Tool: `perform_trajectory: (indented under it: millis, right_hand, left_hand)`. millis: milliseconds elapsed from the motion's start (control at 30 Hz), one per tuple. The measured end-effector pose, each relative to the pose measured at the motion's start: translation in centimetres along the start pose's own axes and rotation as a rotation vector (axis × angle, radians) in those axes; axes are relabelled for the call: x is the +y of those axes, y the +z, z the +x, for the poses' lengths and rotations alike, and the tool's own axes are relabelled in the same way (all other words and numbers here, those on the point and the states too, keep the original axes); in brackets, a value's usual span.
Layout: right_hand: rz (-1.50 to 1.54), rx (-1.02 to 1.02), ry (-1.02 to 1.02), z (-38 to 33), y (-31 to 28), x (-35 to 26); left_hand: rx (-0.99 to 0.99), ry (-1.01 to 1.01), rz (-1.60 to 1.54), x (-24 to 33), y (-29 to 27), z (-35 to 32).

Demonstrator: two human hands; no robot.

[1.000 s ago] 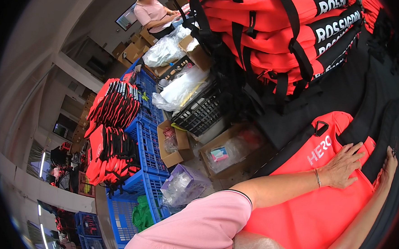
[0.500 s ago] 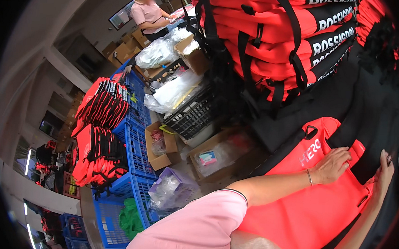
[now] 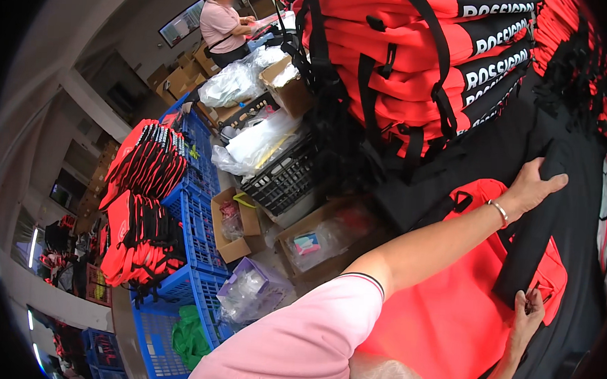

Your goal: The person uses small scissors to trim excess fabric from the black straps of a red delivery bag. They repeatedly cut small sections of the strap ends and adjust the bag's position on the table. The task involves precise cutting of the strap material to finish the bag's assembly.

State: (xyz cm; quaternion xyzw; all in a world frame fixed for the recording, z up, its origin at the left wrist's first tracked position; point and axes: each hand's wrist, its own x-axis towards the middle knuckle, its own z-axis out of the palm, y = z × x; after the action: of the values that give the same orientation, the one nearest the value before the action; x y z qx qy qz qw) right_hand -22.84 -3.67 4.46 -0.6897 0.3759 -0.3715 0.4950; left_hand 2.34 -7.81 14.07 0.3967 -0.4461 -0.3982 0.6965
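Observation:
A red and black bag (image 3: 442, 300) lies flat in front of me on the black cloth. A long black fabric strip (image 3: 531, 239) runs across its right part. My left hand (image 3: 531, 190) reaches forward over the bag, closed on the strip's far end, thumb to the right. My right hand (image 3: 529, 316) is nearer to me, its fingers closed at the strip's near end beside the bag's red edge. Whether the strip is joined to the bag I cannot tell.
A tall stack of red and black bags (image 3: 406, 71) stands ahead. To the left are a black crate (image 3: 283, 178) with plastic wrap, cardboard boxes (image 3: 236, 230), a purple box (image 3: 260, 290) and blue crates (image 3: 205, 232) bearing more bags. A person (image 3: 223, 24) works at the far left.
My left hand has moved forward and right, off the red front, onto the black strip. My right hand has come down and left to its near end. The strip now lies lengthwise over the bag.

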Motion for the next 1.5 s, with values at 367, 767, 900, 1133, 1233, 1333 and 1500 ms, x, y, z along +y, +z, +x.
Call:
perform_trajectory:
  millis: [367,767,900,1133,1233,1333,1500]
  right_hand:
    - [0.235,0.29,-0.029,-6.9,-6.8,1.5]
    - [-0.035,0.078,0.19,-14.4,-1.0,-6.3]
    - [-0.062,0.009,0.165,-16.4,1.0,-5.6]
    - [-0.212,0.092,0.04,-15.9,1.3,-4.6]
    - [-0.217,0.128,0.103,-14.8,1.2,-5.5]
    - [-0.204,0.108,0.137,-13.7,0.7,-5.4]
    - [0.113,0.129,0.326,-13.3,0.6,-2.7]
  left_hand:
    - [-0.452,-0.29,0.16,1.9,2.5,-11.1]
    - [-0.817,-0.186,0.531,0.0,1.0,-24.5]
    - [-0.757,-0.048,0.469,-3.7,-0.3,-28.6]
    - [-0.625,-0.061,0.233,-5.5,1.5,-29.1]
    - [-0.487,0.133,0.195,-6.7,2.4,-29.0]
    - [-0.393,0.194,0.226,-6.3,2.9,-28.8]
    - [-0.405,0.577,0.308,-5.3,3.3,-27.4]
